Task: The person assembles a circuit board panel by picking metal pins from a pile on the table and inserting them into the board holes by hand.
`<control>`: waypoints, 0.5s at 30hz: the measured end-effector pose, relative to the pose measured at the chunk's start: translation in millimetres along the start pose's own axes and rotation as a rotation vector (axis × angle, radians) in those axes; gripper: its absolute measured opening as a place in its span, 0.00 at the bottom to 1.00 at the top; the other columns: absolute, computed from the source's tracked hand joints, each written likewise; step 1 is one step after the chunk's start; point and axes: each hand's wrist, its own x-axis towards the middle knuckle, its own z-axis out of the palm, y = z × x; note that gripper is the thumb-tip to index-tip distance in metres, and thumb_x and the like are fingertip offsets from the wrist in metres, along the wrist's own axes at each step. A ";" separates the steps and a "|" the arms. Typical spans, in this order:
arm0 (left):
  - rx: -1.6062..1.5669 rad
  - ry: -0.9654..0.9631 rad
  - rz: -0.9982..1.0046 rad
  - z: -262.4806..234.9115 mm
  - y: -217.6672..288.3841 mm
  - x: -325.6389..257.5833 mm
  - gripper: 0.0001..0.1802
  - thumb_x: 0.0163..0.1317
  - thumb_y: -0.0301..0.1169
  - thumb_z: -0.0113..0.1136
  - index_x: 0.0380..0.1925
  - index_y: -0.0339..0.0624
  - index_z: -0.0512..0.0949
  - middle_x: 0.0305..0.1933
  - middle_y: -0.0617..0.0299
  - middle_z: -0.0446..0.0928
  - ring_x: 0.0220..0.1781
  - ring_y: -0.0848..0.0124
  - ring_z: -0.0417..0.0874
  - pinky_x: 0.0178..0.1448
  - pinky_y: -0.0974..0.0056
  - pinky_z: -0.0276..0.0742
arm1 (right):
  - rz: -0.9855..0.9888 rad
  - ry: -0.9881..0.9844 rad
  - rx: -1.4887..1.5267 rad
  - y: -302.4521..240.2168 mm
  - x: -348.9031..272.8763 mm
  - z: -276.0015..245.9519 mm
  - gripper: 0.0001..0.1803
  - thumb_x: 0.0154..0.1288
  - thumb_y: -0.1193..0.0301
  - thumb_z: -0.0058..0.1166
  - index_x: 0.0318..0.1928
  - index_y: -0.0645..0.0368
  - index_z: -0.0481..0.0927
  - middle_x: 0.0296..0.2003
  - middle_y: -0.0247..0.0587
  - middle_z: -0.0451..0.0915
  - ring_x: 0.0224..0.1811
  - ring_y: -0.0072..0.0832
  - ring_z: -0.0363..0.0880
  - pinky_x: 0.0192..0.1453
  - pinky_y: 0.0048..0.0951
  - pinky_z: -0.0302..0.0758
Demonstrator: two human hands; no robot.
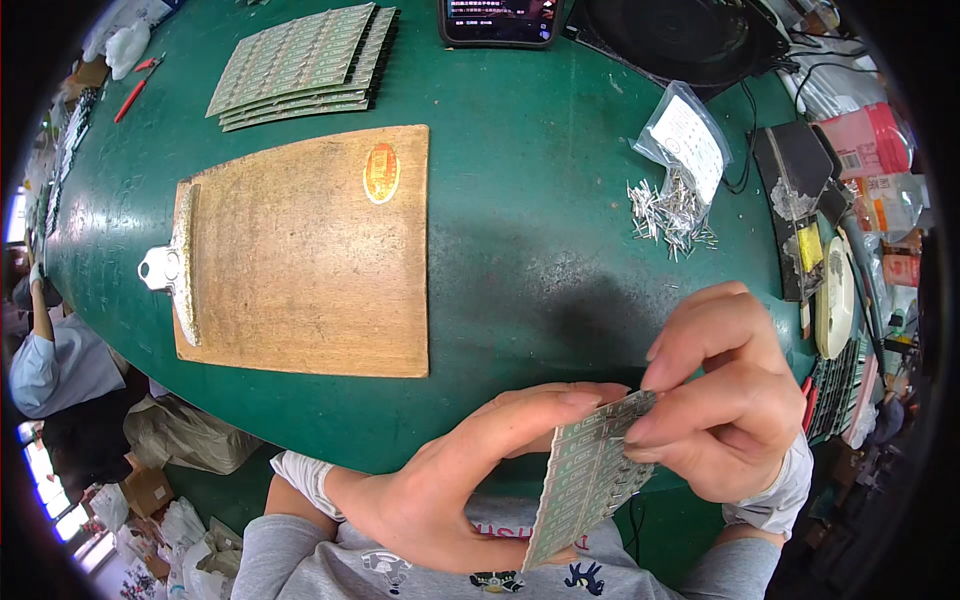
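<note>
My left hand (435,490) grips a green circuit board panel (580,475) by its edges, thumb along the top and fingers below. The panel stands tilted above the table's near edge, with rows of small printed units on its face. Short metal leads stick out along its right side. At the panel's upper right corner, my right hand (735,400) is closed, thumb and fingertips pinched against the board. Whatever those fingertips hold is too small or hidden to make out. Loose metal pins (665,220) lie in a heap beyond my right hand, spilling from a clear plastic bag (688,140).
A wooden clipboard (310,260) lies on the green table at left. Behind it sit stacked circuit board panels (300,65) and red-handled pliers (135,95). A phone (498,22) and a black round device (680,35) are at the back. Boxes and packets crowd the right edge.
</note>
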 end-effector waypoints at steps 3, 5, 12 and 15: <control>0.029 -0.005 0.002 -0.2 0.4 0.0 0.51 0.50 0.17 0.71 0.70 0.31 0.49 0.73 0.38 0.54 0.70 0.55 0.69 0.70 0.55 0.68 | -0.024 -0.001 0.004 3.2 -0.6 4.1 0.09 0.52 0.68 0.72 0.32 0.49 0.84 0.39 0.33 0.74 0.39 0.30 0.73 0.42 0.29 0.70; 0.035 0.004 0.011 0.0 -0.5 -0.5 0.51 0.50 0.17 0.72 0.70 0.30 0.50 0.73 0.38 0.54 0.70 0.56 0.69 0.70 0.55 0.69 | -0.028 -0.003 0.000 4.5 -0.1 4.9 0.09 0.52 0.68 0.72 0.33 0.50 0.84 0.39 0.33 0.74 0.39 0.30 0.73 0.42 0.29 0.70; 0.046 0.028 -0.009 1.4 -0.1 -2.0 0.51 0.50 0.18 0.73 0.70 0.28 0.50 0.72 0.38 0.55 0.69 0.55 0.69 0.69 0.56 0.70 | -0.031 -0.003 -0.002 6.3 0.9 5.0 0.09 0.52 0.69 0.71 0.33 0.51 0.84 0.38 0.34 0.75 0.38 0.29 0.73 0.41 0.28 0.70; 0.074 0.018 0.013 -0.3 -1.3 -1.4 0.51 0.50 0.18 0.73 0.70 0.28 0.50 0.72 0.38 0.55 0.69 0.56 0.69 0.69 0.56 0.70 | -0.025 0.001 0.020 7.5 0.3 6.9 0.09 0.53 0.69 0.71 0.33 0.51 0.84 0.38 0.34 0.75 0.38 0.29 0.73 0.41 0.28 0.70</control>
